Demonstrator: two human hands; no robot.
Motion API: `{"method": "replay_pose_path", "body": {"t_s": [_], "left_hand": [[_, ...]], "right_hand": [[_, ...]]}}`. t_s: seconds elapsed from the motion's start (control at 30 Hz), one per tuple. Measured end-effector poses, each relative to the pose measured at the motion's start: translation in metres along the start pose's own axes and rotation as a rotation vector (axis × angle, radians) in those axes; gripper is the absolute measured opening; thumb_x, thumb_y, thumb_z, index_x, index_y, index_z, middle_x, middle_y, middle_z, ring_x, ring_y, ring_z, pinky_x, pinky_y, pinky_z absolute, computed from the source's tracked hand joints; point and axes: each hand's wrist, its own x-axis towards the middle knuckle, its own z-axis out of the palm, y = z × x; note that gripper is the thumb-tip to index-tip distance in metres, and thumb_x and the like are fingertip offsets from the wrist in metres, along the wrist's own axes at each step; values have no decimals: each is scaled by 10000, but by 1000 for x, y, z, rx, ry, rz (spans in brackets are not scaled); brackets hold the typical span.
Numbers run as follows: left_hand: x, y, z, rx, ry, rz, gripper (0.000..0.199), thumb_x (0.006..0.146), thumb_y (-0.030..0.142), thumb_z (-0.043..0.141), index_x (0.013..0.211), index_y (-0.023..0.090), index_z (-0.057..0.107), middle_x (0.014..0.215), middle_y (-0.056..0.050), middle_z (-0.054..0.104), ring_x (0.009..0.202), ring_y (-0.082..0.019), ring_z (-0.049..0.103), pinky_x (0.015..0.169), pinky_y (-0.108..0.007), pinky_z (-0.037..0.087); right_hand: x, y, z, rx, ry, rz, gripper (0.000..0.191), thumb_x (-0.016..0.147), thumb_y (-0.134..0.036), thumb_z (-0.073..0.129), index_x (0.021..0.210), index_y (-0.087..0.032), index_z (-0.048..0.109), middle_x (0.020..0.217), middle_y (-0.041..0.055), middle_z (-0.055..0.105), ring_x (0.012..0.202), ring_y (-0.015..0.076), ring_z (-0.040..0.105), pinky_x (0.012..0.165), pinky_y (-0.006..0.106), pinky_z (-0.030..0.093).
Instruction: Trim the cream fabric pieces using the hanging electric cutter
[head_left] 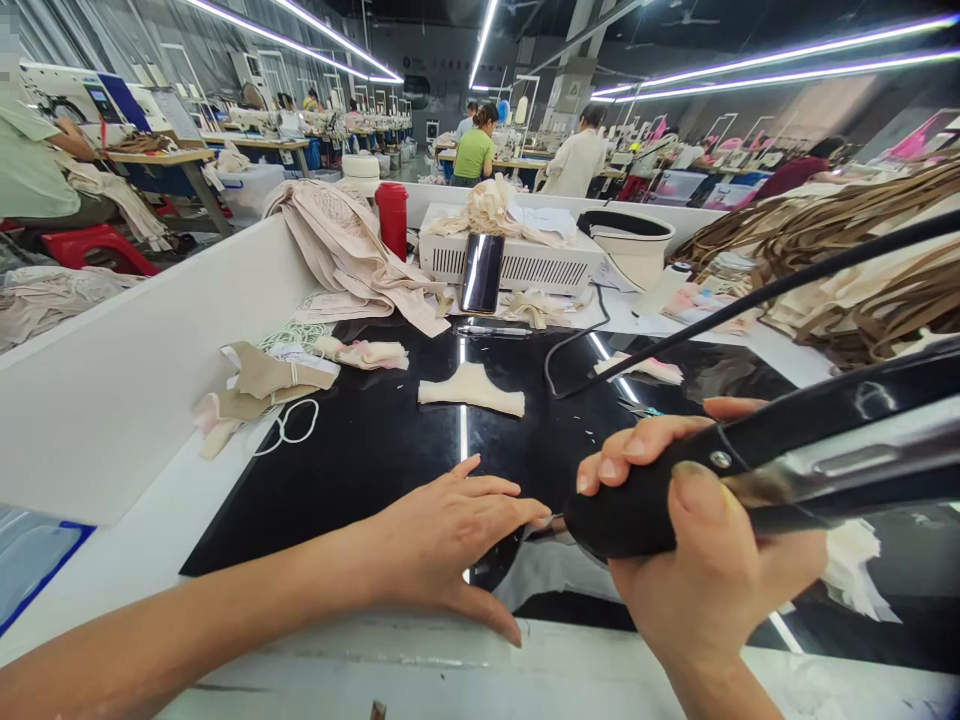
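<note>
My right hand (712, 540) is wrapped round the black handle of a corded tool (637, 505) at the right, its thumb near a metal lever. The tool's narrow metal tip points left, close to the fingertips of my left hand (457, 525). That left hand lies with its fingers spread over the front edge of a glossy black board (360, 460). Under the tip there is a thin pale piece (555, 570), partly hidden by the tool. A cream fabric piece (471, 390) with a raised middle lies flat beyond my hands.
Beige fabric scraps (277, 385) and a white cord lie at left. Behind stand a phone (482, 272), a white vented box (540, 268), a red cup (392, 220) and a stack of fabric (345, 240). Small scissors (639, 408) lie near the tool. Brown straps (847, 250) are heaped right. People work beyond.
</note>
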Motion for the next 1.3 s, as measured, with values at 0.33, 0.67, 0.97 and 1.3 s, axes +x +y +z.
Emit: {"method": "replay_pose_path", "body": {"t_s": [0.33, 0.67, 0.97, 1.3], "left_hand": [[-1, 0, 3, 1, 6, 7, 842, 845, 552, 788, 1527, 244, 402, 1484, -116, 583, 1464, -333, 440, 1254, -638, 148], [4, 3, -6, 2, -28, 2, 729, 822, 534, 815, 1425, 266, 503, 1390, -95, 647, 1443, -337, 460, 1246, -661, 154], [1, 4, -7, 29, 7, 26, 577, 861, 463, 798, 1328, 240, 542, 1476, -118, 565, 1433, -312, 460, 1236, -659, 202], [-5, 0, -23, 185, 29, 137, 57, 933, 171, 707, 909, 222, 717, 1435, -80, 600, 1393, -286, 505, 1234, -565, 308]], "right_hand": [[-14, -8, 6, 94, -5, 76, 403, 762, -301, 848, 1095, -264, 626, 749, -40, 643, 598, 156, 558, 467, 281, 520], [-22, -15, 11, 132, -45, 103, 416, 776, -343, 843, 1105, -243, 608, 724, -33, 644, 572, 153, 538, 453, 283, 520], [-18, -12, 9, 121, -80, 89, 381, 803, -343, 811, 1113, -250, 610, 741, -29, 632, 577, 155, 550, 454, 288, 519], [12, -24, -10, 16, 92, 50, 364, 690, -275, 844, 1014, -255, 679, 694, -35, 634, 551, 164, 566, 411, 286, 522]]}}
